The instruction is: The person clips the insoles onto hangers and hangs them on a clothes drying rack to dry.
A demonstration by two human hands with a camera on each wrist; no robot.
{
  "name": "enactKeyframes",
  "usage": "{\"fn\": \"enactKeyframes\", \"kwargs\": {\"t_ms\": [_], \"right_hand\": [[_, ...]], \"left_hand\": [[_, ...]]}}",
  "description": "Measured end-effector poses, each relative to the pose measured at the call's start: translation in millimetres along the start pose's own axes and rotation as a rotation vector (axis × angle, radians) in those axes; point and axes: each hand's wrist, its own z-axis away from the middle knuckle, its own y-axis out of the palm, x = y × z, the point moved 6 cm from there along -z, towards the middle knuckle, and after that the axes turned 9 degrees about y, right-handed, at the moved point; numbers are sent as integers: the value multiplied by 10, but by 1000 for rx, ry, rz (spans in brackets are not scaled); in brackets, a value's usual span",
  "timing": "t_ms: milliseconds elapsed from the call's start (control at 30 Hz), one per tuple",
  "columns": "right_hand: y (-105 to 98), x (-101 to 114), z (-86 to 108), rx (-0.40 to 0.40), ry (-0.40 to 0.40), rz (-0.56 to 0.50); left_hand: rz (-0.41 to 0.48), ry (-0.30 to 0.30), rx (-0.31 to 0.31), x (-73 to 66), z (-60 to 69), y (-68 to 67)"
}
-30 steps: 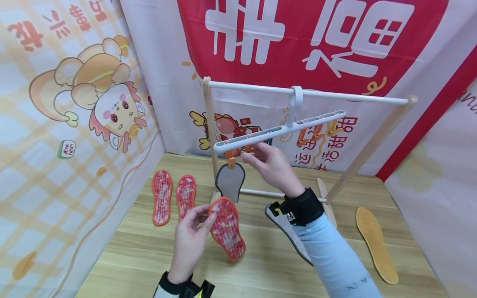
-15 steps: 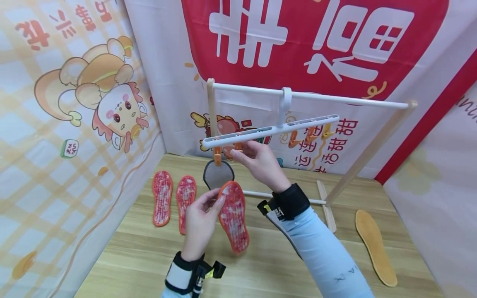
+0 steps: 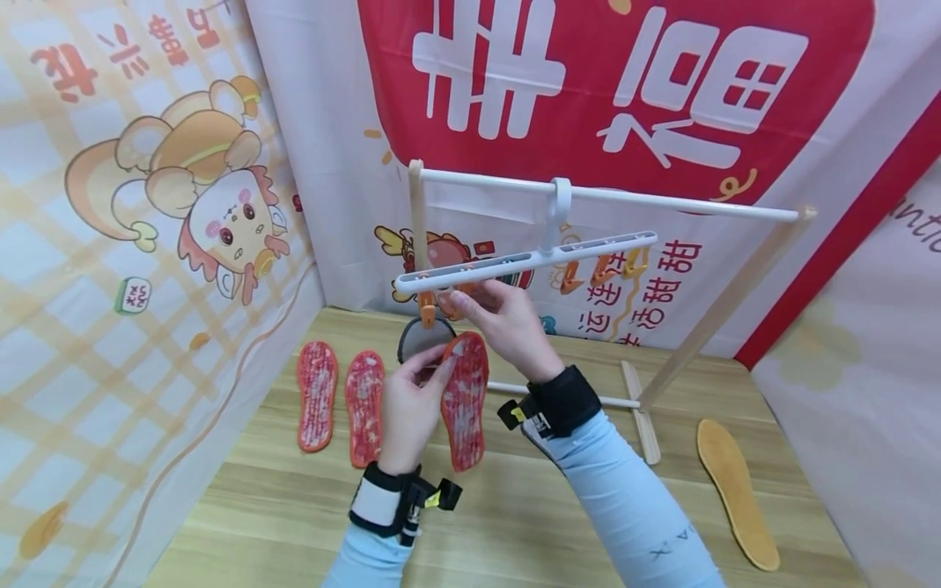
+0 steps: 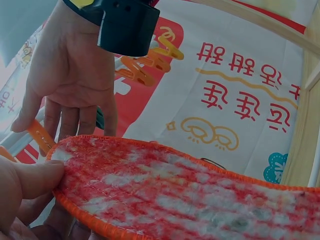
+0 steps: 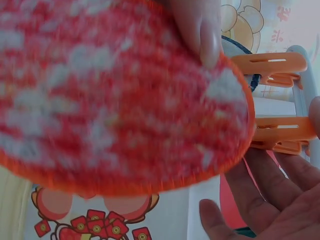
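My left hand (image 3: 408, 412) pinches the upper end of a red-and-white insole (image 3: 465, 408) with orange edging, between thumb and fingers. The insole hangs below a white clip hanger (image 3: 544, 260). My right hand (image 3: 518, 331) holds an orange clip (image 5: 282, 129) under the hanger's left part, thumb on one side and fingers on the other. In the right wrist view the insole's rounded end reaches that clip; whether it sits between the clip's jaws I cannot tell. A neighbouring orange clip (image 3: 427, 310) holds a grey insole (image 3: 425, 336), partly hidden behind the red one.
The hanger hooks over the white bar of a wooden-legged rack (image 3: 684, 302). More clips (image 3: 603, 268) hang on its right half. Two red insoles (image 3: 318, 396) lie at left on the wooden surface (image 3: 243, 523), a tan insole (image 3: 738, 494) at right. Another insole is mostly under my right forearm.
My left hand has raised the red insole up and to the right, close to the clip in my right hand. The hanger and right hand have shifted left; more of the grey insole is covered.
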Motion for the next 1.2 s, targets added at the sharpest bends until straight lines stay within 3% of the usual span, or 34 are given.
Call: {"fn": "enactKeyframes", "kwargs": {"t_ms": [700,1200], "right_hand": [[-13,17,27,-196,-51,-79],[-68,-24,35,-259,-64,-105]], "left_hand": [[8,-38,-16,30,-153,89],[22,-46,-31,16,-179,141]]}}
